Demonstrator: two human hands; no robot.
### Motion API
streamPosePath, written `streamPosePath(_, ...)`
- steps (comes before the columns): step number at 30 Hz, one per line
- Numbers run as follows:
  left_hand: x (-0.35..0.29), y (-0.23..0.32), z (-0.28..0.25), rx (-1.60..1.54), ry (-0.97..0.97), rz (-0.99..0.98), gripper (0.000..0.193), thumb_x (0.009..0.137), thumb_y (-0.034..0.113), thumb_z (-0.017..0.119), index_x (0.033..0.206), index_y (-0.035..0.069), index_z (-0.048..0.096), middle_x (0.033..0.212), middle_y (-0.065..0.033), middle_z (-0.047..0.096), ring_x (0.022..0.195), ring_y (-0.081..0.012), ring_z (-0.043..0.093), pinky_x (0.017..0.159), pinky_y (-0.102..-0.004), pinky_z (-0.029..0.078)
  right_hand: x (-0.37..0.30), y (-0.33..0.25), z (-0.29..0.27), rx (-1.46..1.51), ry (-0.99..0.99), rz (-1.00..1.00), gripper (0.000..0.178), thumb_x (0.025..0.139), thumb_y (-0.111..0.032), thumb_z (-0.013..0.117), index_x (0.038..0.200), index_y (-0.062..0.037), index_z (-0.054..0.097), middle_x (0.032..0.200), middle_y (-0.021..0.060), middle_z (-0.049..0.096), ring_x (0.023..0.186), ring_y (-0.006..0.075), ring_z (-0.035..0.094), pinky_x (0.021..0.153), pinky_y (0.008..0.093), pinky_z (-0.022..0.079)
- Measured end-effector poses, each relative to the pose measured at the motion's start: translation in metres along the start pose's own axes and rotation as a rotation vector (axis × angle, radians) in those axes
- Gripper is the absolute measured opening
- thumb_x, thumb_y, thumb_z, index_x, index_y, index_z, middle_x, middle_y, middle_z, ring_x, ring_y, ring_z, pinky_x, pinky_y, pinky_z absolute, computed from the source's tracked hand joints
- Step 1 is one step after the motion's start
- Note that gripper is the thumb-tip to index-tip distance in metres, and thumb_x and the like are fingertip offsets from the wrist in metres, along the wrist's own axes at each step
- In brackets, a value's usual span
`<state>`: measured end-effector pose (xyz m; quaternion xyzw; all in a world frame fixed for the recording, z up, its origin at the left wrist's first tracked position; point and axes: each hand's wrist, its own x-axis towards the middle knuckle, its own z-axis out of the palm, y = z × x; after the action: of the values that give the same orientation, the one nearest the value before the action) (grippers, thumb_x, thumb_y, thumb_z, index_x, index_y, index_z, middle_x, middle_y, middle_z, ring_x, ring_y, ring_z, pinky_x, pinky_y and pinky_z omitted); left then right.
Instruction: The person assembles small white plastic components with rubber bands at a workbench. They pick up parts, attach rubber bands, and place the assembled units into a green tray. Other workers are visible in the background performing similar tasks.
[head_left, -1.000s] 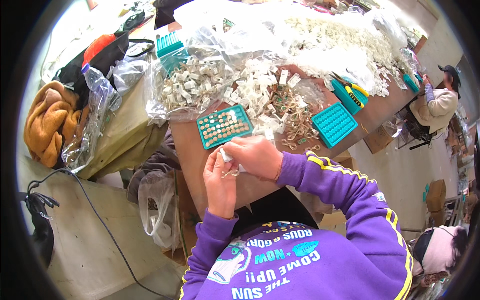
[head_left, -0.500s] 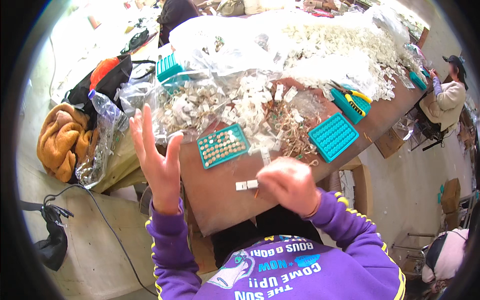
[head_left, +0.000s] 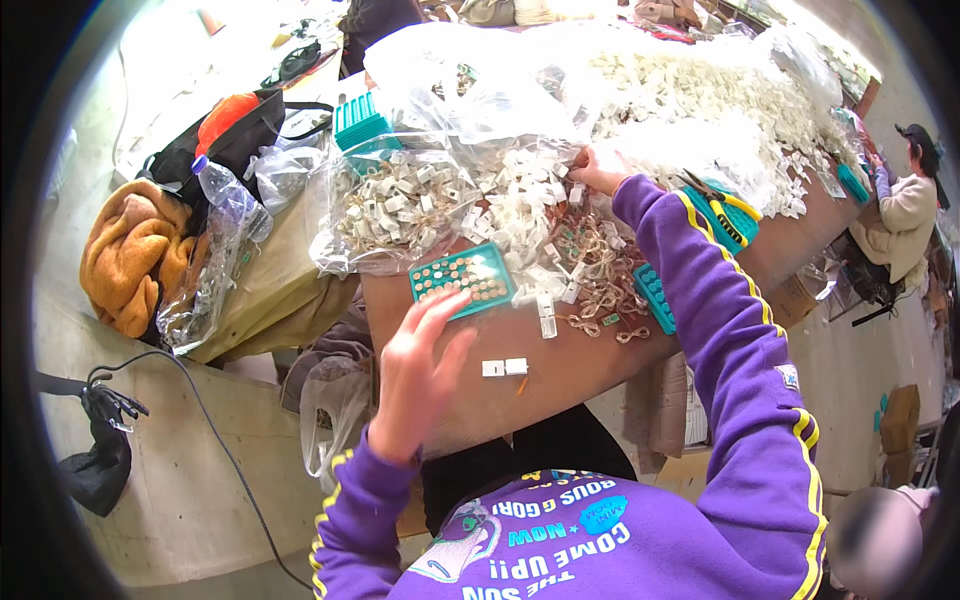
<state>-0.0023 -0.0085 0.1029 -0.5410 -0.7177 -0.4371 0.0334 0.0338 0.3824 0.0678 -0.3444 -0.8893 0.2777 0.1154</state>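
My left hand (head_left: 415, 375) hovers over the table's front left part, fingers apart and a little blurred, nothing seen in it. It is just in front of a teal tray (head_left: 463, 312) of small round, coin-like discs. My right arm stretches far across the table. At its end, my right hand (head_left: 604, 170) has its fingers drawn together at the heap of white plastic pieces (head_left: 527, 190); what they pinch is hidden. Two small white cases (head_left: 505, 367) lie side by side near the front edge, with a thin orange stick (head_left: 522, 386) beside them.
Coiled thin wires (head_left: 598, 290) lie mid-table. A clear bag of white wired pieces (head_left: 395, 205) sits at left. Yellow-handled pliers (head_left: 728, 212) rest on a teal tray at right. A large translucent pile (head_left: 720, 90) covers the back. Another person (head_left: 900, 205) sits at far right.
My right hand has gone from above the white cases to the far heap. My left hand has moved right and lower, toward the disc tray. The view has shifted slightly.
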Motion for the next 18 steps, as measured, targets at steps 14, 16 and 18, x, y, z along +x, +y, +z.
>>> streamPosePath(14, 0.153, -0.063, 0.134, 0.196, -0.019, 0.085, 0.027, 0.076, 0.013, 0.074, 0.095, 0.001, 0.059, 0.094, -0.0173, 0.061, 0.08, -0.0323, 0.062, 0.074, -0.0405, 0.051, -0.099, 0.006, -0.044, 0.925, -0.067, -0.102, 0.021, 0.087, -0.019, 0.071, 0.103, -0.0059, 0.068, 0.088, 0.0003, 0.07, 0.083, 0.0096, 0.067, 0.072, 0.0221, 0.051)
streamPosePath(16, 0.153, -0.061, 0.131, 0.103, 0.003, 0.031, 0.027, 0.074, 0.013, 0.077, 0.091, 0.002, 0.06, 0.083, -0.0122, 0.062, 0.075, -0.0245, 0.063, 0.069, -0.0345, 0.051, -0.101, 0.001, -0.047, 0.936, -0.042, -0.152, 0.024, 0.087, -0.021, 0.071, 0.105, -0.0049, 0.069, 0.092, 0.001, 0.071, 0.085, 0.0092, 0.066, 0.075, 0.0219, 0.05)
streamPosePath(18, 0.149, -0.058, 0.122, -0.049, -0.006, -0.097, 0.026, 0.075, 0.013, 0.077, 0.092, 0.002, 0.06, 0.081, -0.0097, 0.063, 0.073, -0.0186, 0.063, 0.067, -0.0308, 0.051, -0.103, -0.005, -0.05, 0.944, -0.018, -0.145, 0.024, 0.087, -0.021, 0.071, 0.105, -0.0048, 0.069, 0.091, 0.001, 0.071, 0.084, 0.0091, 0.066, 0.074, 0.022, 0.05)
